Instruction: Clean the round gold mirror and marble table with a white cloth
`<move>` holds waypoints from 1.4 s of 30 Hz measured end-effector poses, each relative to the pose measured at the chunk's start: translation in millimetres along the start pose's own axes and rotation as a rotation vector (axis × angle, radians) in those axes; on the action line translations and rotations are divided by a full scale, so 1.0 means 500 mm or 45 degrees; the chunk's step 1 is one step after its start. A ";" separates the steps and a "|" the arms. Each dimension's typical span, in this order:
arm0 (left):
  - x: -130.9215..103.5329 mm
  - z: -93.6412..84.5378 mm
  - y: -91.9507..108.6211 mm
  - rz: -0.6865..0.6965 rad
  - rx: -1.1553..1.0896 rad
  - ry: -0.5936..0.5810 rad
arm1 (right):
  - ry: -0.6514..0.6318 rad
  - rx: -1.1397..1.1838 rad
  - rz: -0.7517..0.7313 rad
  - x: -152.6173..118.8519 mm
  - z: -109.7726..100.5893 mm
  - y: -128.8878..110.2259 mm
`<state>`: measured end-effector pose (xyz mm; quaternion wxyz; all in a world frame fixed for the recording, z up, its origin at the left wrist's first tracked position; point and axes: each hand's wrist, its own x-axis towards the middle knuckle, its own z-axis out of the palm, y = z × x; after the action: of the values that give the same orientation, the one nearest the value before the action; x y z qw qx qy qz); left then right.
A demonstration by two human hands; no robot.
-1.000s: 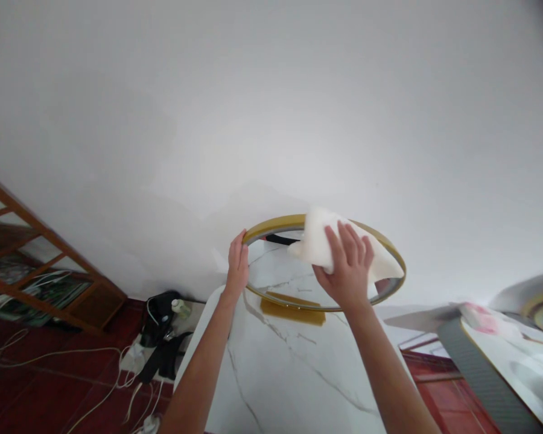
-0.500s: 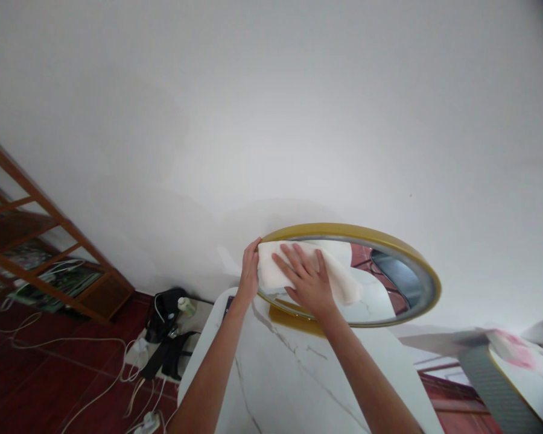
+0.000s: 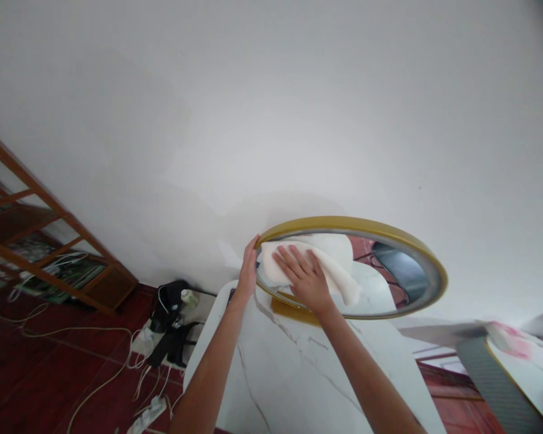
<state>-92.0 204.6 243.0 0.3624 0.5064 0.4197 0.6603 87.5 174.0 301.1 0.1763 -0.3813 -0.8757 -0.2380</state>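
A mirror (image 3: pixel 414 271) with a round gold frame stands tilted on its gold base (image 3: pixel 294 310), on a white marble-patterned table (image 3: pixel 294 374). My left hand (image 3: pixel 248 268) is closed around the frame's left edge; part of its fingers is hidden behind the rim. Flat on the glass, fingers spread, my right hand (image 3: pixel 305 280) presses a white cloth (image 3: pixel 339 274) against the mirror's left half. The cloth trails out to the right of that hand, partly creased. A dark phone-like object (image 3: pixel 231 295) lies at the table's left edge, close to my left forearm.
Behind the mirror rises a white wall (image 3: pixel 271 108). Left are a wooden shelf (image 3: pixel 63 211), a black bag (image 3: pixel 166 304), a small bottle (image 3: pixel 189 298), loose cables (image 3: pixel 95 386) and a power strip (image 3: pixel 148 416) on the red floor. A pink-and-white cloth (image 3: pixel 511 340) lies at the right.
My right hand has slid slightly to the left over the glass, and the cloth's folds have shifted. My left hand keeps its hold on the frame. The whole view has shifted a little.
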 end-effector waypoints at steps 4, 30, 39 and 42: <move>0.001 0.000 -0.002 -0.003 0.017 0.028 | 0.031 -0.005 0.033 0.005 -0.011 -0.003; -0.019 -0.018 -0.025 -0.129 -0.157 0.144 | 0.412 -0.050 0.219 0.037 -0.064 -0.010; -0.079 -0.047 -0.111 -0.274 -0.225 0.159 | -0.006 0.087 -0.078 -0.034 0.141 -0.086; -0.084 -0.059 -0.114 -0.325 -0.222 0.143 | -0.064 0.157 -0.083 -0.052 0.191 -0.111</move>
<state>-108.2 183.0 171.0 0.4619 0.3779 0.4414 0.6701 50.4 178.6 194.0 0.1697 -0.3468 -0.9048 -0.1798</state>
